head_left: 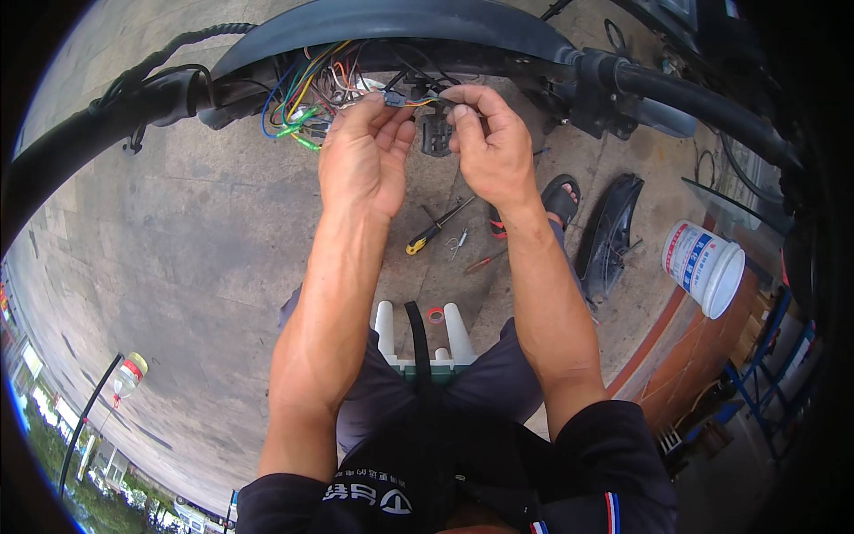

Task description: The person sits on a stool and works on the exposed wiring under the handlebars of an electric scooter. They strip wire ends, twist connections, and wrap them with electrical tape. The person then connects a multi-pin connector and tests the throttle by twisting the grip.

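Note:
My left hand (360,165) is closed, with thumb and fingers pinching a grey-blue wire connector (394,98). Thin coloured wires (422,101) run from it toward my right hand (496,156), whose thumb and forefinger are pressed together on their dark end. Left of my hands, a bundle of loose wires (311,78) spills from beneath a dark curved panel (391,27) of a vehicle. Several green sleeved connectors (298,127) hang among these wires. A black pedal-like part (436,135) shows just below and between my hands.
On the paved ground lie a yellow-black screwdriver (425,238), a red tape roll (435,314) and a black plastic shell (612,231). A white bucket (712,271) stands at the right. Black tubes (703,102) flank the panel. A sandalled foot (560,198) shows beyond my right forearm.

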Tool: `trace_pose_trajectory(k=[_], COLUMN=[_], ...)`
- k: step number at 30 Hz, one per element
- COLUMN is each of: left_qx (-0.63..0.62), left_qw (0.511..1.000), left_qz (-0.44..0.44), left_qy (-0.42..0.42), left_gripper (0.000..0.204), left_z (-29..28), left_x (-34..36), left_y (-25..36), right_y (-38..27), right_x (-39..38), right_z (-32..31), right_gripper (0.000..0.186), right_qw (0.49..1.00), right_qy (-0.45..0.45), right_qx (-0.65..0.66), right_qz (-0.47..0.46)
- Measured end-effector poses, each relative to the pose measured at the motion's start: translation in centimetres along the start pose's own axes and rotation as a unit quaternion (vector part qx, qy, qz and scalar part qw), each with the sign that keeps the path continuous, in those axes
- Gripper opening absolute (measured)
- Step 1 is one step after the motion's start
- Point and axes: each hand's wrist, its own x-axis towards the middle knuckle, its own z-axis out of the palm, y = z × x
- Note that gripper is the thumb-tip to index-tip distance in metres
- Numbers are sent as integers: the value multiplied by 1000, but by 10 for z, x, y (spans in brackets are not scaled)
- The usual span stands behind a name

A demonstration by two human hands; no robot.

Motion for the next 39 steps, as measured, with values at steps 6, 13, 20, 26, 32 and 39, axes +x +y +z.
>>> trace_pose_trajectory(k=[6, 13, 20, 26, 32, 39], left_qx=[-19, -5, -19, -74, -164, -183], left_qw=[1000, 1000, 999, 996, 985, 982], left_qz=[6, 13, 27, 14, -36, -35], left_qy=[-16, -14, -32, -56, -43, -44], left_gripper=[12, 11, 7, 6, 11, 14], left_z=[0, -2, -4, -1, 3, 4], left_x=[-3, -3, -3, -6, -8, -7], left_y=[-1, 0, -2, -1, 5, 7], right_y=[5, 4, -8, -5, -2, -5], right_x=[2, 6, -3, 3, 2, 2], right_z=[-1, -2, 3, 2, 5, 6], right_gripper=[17, 17, 21, 18, 21, 21], right_qw=[994, 983, 994, 984, 979, 979], right_qy=[7, 7, 23, -4, -21, -20], right_qx=[-77, -121, -40, -45, -19, -23], right_qz=[-75, -139, -97, -170, -201, -204])
